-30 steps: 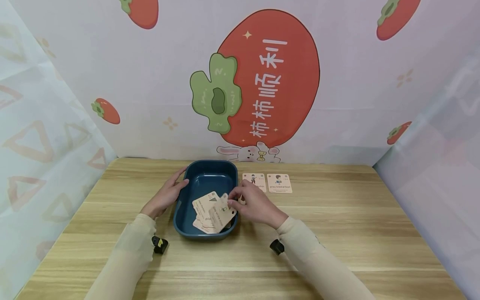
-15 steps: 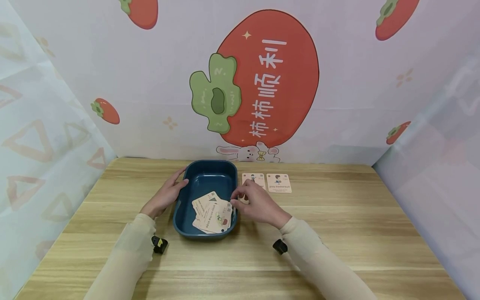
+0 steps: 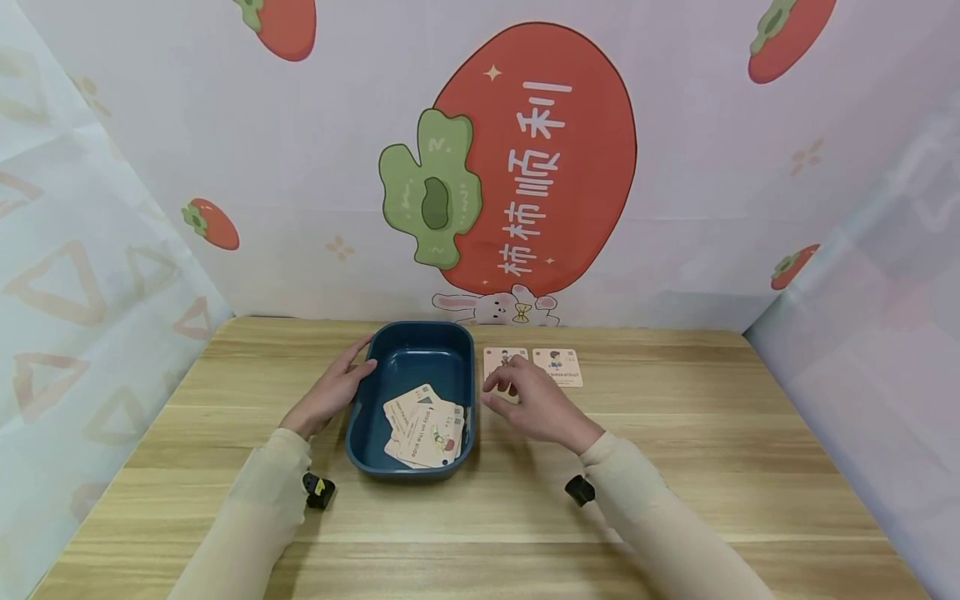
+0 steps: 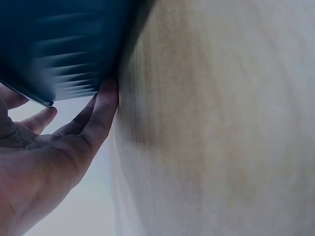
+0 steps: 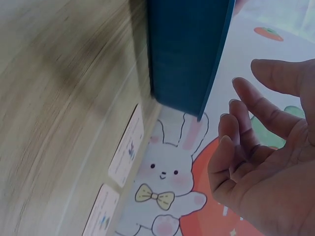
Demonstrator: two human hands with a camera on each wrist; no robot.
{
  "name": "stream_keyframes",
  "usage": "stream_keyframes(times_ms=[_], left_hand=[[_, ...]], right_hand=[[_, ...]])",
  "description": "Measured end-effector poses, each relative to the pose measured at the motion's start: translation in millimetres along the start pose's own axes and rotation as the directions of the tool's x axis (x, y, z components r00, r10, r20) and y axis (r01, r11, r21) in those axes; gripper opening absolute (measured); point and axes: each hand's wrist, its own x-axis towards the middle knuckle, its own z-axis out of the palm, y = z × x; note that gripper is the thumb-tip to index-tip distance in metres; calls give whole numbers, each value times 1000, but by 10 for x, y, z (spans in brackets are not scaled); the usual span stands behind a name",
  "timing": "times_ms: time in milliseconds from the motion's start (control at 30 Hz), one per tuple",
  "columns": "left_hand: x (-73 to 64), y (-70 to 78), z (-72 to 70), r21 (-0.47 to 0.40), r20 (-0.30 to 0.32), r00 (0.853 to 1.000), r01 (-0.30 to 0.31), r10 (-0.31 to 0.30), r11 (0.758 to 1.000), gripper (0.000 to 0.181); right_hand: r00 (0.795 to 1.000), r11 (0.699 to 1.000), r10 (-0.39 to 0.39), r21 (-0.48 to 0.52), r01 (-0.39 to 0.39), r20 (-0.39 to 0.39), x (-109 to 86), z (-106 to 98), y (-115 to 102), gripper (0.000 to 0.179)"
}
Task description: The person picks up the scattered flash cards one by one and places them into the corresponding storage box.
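A deep blue plastic tray (image 3: 362, 442) stands on the wooden table. My left hand (image 3: 337, 387) holds its left side, thumb at the rim and fingers along the outer wall; in the left wrist view one fingertip of that hand (image 4: 59, 152) meets the wall low down by the table. Several overlapping picture cards lie in the tray's near half, topped by a card reading "play on the slide" (image 3: 435, 433). Just right of the tray my right hand (image 3: 536, 404) hovers with loosely bent fingers; the right wrist view shows nothing in this hand (image 5: 270, 162).
Two cards lie side by side behind the right hand: a partly covered left card (image 3: 495, 360) and a right card (image 3: 558, 367). A printed cloth backdrop (image 3: 675, 208) rises at the table's (image 3: 697, 467) back edge.
My right hand has let go of the "play on the slide" card, which now lies flat on the pile, and has moved right, out past the rim. The left hand has stayed put.
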Motion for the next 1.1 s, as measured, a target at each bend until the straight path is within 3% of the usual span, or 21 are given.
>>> stream_keyframes(times_ms=[433,1100], left_hand=[[16,-24,0,-5,2,1000,1,-1,1000,63],[21,-28,-2,-7,2,1000,6,-6,1000,62]], right_hand=[[999,997,-15,-70,12,-38,-61,-126,162,8],[999,991,34,-127,-38,-33,-50,-291,550,13]])
